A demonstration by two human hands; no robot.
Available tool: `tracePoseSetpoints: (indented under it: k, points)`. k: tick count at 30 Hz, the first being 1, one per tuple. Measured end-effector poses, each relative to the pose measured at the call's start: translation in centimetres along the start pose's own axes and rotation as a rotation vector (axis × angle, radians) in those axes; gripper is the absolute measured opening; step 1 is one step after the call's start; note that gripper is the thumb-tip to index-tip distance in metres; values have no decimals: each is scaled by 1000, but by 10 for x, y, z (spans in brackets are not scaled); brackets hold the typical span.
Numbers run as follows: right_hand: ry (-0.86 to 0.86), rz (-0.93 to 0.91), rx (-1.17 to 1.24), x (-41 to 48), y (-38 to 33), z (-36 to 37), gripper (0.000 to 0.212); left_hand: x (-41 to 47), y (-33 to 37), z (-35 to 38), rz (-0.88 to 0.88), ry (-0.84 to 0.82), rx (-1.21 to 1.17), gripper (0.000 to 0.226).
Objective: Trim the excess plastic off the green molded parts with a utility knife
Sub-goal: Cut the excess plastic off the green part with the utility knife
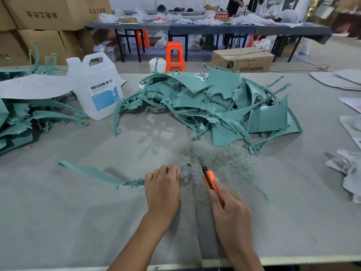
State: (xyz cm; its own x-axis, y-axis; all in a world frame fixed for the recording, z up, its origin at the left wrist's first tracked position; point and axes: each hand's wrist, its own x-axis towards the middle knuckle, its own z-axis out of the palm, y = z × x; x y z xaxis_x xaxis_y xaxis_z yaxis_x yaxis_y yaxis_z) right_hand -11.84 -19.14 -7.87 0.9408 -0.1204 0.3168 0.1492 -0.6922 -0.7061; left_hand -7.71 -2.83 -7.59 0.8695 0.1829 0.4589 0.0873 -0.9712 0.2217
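A long curved green molded part point(97, 173) lies on the grey table point(58, 222), running from the left toward the middle. My left hand point(162, 186) grips its right end, fingers curled over the edge. My right hand point(226, 210) holds an orange utility knife point(211, 180), its tip pointing away from me just right of the part's end. A patch of fine green shavings point(224, 161) lies beyond the knife. A big heap of green molded parts point(214, 106) sits at the table's middle back.
A white DEXCON jug point(97, 89) stands at back left beside another stack of green parts point(29, 118) under a white sheet. White sheets and crumpled paper point(347, 169) lie along the right edge. Cardboard boxes, orange stools and a far table with people stand beyond.
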Motion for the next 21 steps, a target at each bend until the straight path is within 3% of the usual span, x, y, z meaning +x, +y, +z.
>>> tracePoseSetpoints:
  k: [5,10,13,16,18,21]
  points:
    - [13,-85,37,-4,-3,-1,42,1,-1,3,-12,15,-27,15]
    - [-34,5,62,1,6,3,42,-2,-3,2,-56,19,-69,12]
    - [42,31,113,0,6,1,40,3,1,-2,-133,23,-180,18]
    - [82,71,179,1,4,-2,42,21,20,-12,-188,56,-443,23]
    - [104,109,218,1,6,-4,44,35,33,-19,-178,-14,-582,31]
    - [139,158,267,2,7,-8,52,46,28,-33,-142,-189,-580,56]
